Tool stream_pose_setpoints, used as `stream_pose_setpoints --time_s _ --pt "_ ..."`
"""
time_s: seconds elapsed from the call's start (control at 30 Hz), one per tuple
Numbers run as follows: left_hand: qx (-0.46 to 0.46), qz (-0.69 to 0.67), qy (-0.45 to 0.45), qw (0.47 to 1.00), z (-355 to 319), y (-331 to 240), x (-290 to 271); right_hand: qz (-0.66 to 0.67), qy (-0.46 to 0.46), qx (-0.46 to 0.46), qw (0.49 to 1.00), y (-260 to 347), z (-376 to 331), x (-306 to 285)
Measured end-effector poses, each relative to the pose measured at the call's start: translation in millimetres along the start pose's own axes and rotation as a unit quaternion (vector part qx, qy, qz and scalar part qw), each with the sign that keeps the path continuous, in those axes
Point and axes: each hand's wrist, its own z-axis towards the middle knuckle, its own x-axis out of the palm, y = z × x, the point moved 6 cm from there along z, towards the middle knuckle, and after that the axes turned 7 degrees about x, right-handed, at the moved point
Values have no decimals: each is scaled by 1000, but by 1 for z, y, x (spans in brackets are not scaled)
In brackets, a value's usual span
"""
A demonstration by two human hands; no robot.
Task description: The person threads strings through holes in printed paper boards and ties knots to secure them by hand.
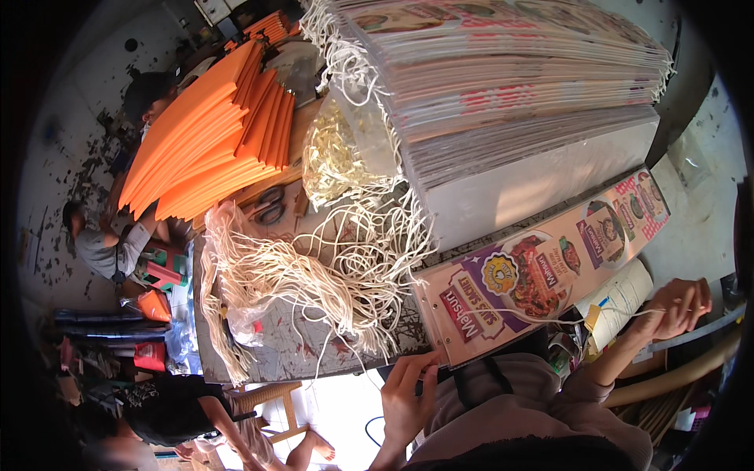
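In front of me lies a long printed hanging sign (542, 267) with food pictures, in a clear cover with eyelets along its left end. My left hand (410, 390) is at its near left corner, fingers bent and closed on the edge. A white cord (550, 320) runs across the sign's near side to my right hand (679, 308), which is raised beyond the right end with its fingers closed around the cord. Loose white cords (314, 290) lie in a tangled heap left of the sign. The fingertips of my left hand are partly hidden.
A tall stack of similar signs (510, 102) stands behind. Orange folded sheets (204, 141), scissors (271, 206) and a clear bag of small yellowish pieces (338, 153) lie to the left. A cord spool (620, 302) sits near my right arm. Other people (169, 412) sit on the left.
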Motion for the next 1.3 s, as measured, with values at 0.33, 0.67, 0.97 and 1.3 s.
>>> stream_pose_setpoints --time_s 0.33,0.67,0.97,1.3 --pt "-130 -82 36 988 -23 9 8 -623 -23 176 762 -61 -22 -23" --pt "-207 -468 21 859 -47 14 24 -689 99 336 634 -152 -36 -20" --pt "-218 -500 62 836 -48 15 24 -682 118 332 640 -163 -41 -11" --pt "-230 -500 54 833 -49 14 23 -672 110 339 649 -164 -40 -6"
